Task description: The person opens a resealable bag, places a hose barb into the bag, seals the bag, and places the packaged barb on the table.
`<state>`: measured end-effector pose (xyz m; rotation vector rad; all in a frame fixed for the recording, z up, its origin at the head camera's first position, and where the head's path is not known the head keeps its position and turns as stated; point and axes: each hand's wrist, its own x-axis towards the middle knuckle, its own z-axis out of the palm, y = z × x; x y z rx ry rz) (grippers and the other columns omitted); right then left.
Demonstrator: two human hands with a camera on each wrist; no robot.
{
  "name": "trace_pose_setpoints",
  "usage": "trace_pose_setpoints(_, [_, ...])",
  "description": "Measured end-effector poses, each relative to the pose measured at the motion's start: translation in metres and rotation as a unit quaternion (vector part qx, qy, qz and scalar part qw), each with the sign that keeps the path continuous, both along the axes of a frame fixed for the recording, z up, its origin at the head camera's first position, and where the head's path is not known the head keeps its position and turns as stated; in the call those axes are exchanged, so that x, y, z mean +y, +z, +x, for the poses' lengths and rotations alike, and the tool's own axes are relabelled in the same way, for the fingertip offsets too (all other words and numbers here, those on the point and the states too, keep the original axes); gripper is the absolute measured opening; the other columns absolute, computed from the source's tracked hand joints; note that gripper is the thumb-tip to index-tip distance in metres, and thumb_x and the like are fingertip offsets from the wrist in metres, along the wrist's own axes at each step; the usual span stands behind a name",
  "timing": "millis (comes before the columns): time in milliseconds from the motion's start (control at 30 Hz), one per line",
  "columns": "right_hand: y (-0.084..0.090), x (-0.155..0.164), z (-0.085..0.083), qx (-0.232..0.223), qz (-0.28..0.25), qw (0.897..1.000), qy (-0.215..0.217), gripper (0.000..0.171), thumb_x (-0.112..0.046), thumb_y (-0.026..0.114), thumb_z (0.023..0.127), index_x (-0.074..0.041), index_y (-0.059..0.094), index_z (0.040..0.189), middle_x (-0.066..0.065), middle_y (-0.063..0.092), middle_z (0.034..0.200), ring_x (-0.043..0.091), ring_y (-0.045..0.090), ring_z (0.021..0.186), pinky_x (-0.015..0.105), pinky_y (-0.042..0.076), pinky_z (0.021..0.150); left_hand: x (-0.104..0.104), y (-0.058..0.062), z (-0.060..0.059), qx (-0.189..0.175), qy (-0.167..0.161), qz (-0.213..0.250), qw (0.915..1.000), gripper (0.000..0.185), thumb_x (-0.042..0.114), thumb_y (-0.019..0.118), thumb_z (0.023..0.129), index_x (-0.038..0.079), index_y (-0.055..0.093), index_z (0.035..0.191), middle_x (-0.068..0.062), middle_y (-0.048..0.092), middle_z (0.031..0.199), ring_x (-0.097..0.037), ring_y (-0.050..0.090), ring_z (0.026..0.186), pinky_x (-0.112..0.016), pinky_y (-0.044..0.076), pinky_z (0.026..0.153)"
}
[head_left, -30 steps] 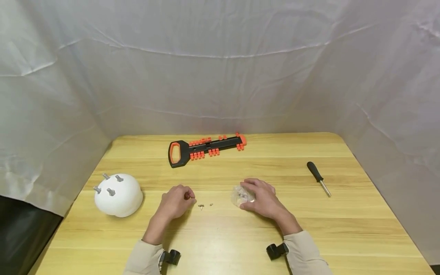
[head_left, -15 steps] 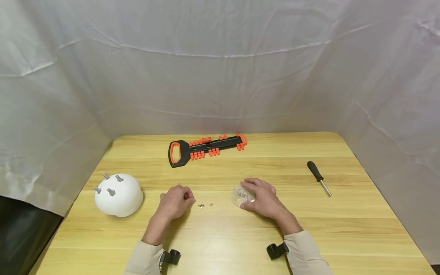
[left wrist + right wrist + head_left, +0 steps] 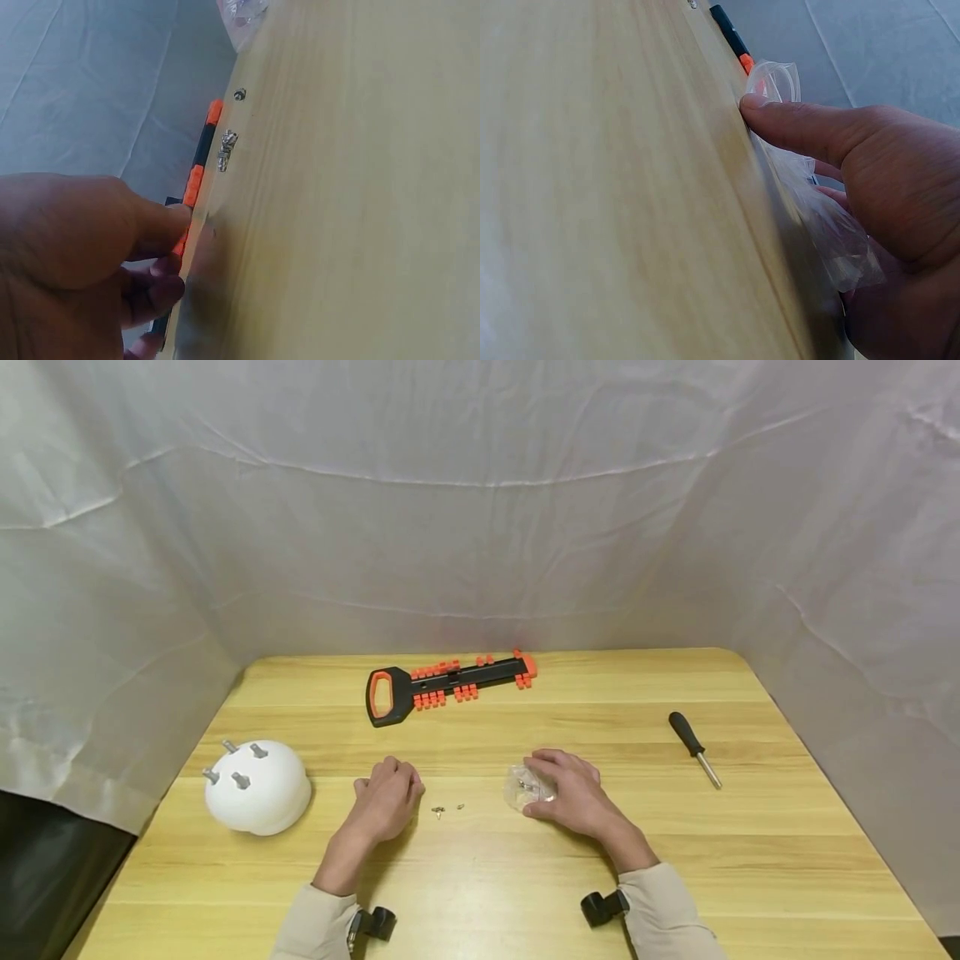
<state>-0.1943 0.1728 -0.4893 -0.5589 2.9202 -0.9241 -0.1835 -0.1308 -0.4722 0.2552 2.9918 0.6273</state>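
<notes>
My right hand (image 3: 573, 797) grips a small clear plastic bag (image 3: 519, 789) on the wooden table, with shiny metal pieces showing through it. In the right wrist view the thumb lies along the crumpled bag (image 3: 829, 232), and the other fingers are mostly hidden behind it. Left of the bag, my left hand (image 3: 384, 800) rests on the table with its fingers loosely curled; nothing shows between thumb and fingers in the left wrist view. Close to its fingertips lie a little cluster of metal screws (image 3: 227, 150) and one separate small screw (image 3: 240, 94).
A white rounded body with grey pegs (image 3: 262, 797) stands at the left. Towards the back lies a black and orange slotted tool with a loop handle (image 3: 397, 702). A black-handled screwdriver (image 3: 687, 735) is at the right. Grey fabric (image 3: 480, 552) walls the table (image 3: 480, 893).
My left hand has turned a little, its fingertips drawing slightly away from the screws and curling under. The right hand and the bag have stayed put.
</notes>
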Motion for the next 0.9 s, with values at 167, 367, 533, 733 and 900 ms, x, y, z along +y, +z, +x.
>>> trace_pose_setpoints(167, [0.0,0.0,0.0,0.005,-0.001,1.0,-0.001,0.071,-0.035,0.083,0.073,-0.016,0.057,0.136,0.005,0.051,0.142,0.032,0.043,0.134,0.059,0.024,0.105,0.007,0.0,-0.004,0.035,-0.014,0.056,0.9977,0.013,0.02,0.051,0.1,0.016,0.057,0.089,-0.003,0.053,0.102,-0.023,0.048,0.101,-0.044,0.031,0.08])
trace_pose_setpoints(367, [0.0,0.001,0.0,0.0,-0.001,1.0,0.003,0.07,-0.036,0.082,0.074,-0.016,0.056,0.136,0.005,0.05,0.143,0.032,0.042,0.134,0.059,0.023,0.105,0.025,0.004,-0.009,0.045,-0.04,0.102,0.993,0.013,0.021,0.05,0.101,0.016,0.058,0.092,0.0,0.055,0.107,-0.018,0.048,0.101,-0.044,0.03,0.084])
trace_pose_setpoints(533, [0.001,0.0,0.001,0.002,-0.002,1.0,0.003,0.07,-0.036,0.083,0.073,-0.016,0.057,0.136,0.005,0.05,0.143,0.032,0.042,0.134,0.058,0.024,0.105,0.041,0.005,-0.013,0.056,-0.074,0.121,0.9884,0.011,0.021,0.052,0.101,0.017,0.057,0.091,0.001,0.054,0.103,-0.013,0.048,0.094,-0.04,0.03,0.08])
trace_pose_setpoints(733, [0.002,0.0,0.001,0.0,-0.003,1.0,0.001,0.071,-0.036,0.083,0.073,-0.015,0.057,0.136,0.006,0.05,0.143,0.032,0.042,0.134,0.057,0.025,0.105,0.06,0.004,-0.019,0.042,-0.106,0.121,0.9861,0.01,0.023,0.052,0.101,0.018,0.056,0.093,0.004,0.053,0.099,-0.011,0.047,0.089,-0.037,0.03,0.078])
trace_pose_setpoints(900, [0.002,0.001,0.001,-0.002,-0.004,1.0,0.0,0.071,-0.037,0.082,0.073,-0.016,0.056,0.136,0.005,0.05,0.143,0.031,0.042,0.134,0.057,0.024,0.105,0.075,0.004,-0.021,0.024,-0.135,0.112,0.9842,0.009,0.024,0.053,0.1,0.017,0.057,0.095,0.005,0.052,0.095,-0.011,0.048,0.086,-0.035,0.03,0.077])
